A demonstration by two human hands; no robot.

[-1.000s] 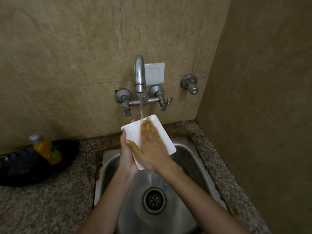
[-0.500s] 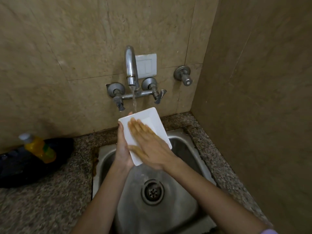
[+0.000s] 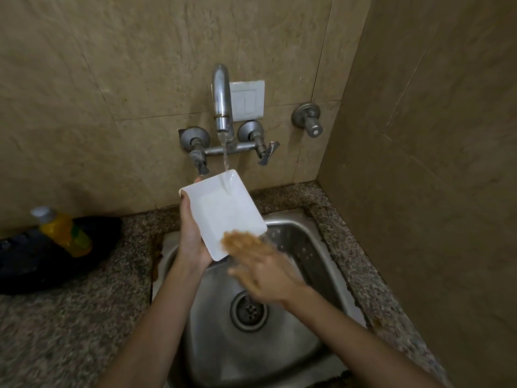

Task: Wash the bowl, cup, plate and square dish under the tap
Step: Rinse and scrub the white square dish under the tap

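A white square dish is tilted under the running tap, and the water stream strikes its upper right corner. My left hand grips the dish along its left edge, fingers curled behind it. My right hand, blurred with motion, lies with straight fingers at the dish's lower right corner, over the steel sink. No bowl, cup or plate is in view.
A yellow dish-soap bottle lies in a black tray on the granite counter at the left. A wall stands close on the right. A switch plate and a separate valve sit on the tiled back wall. The drain lies below my hands.
My right hand has slid down from the face of the dish to its lower right corner. The dish's inner face now shows under the water.
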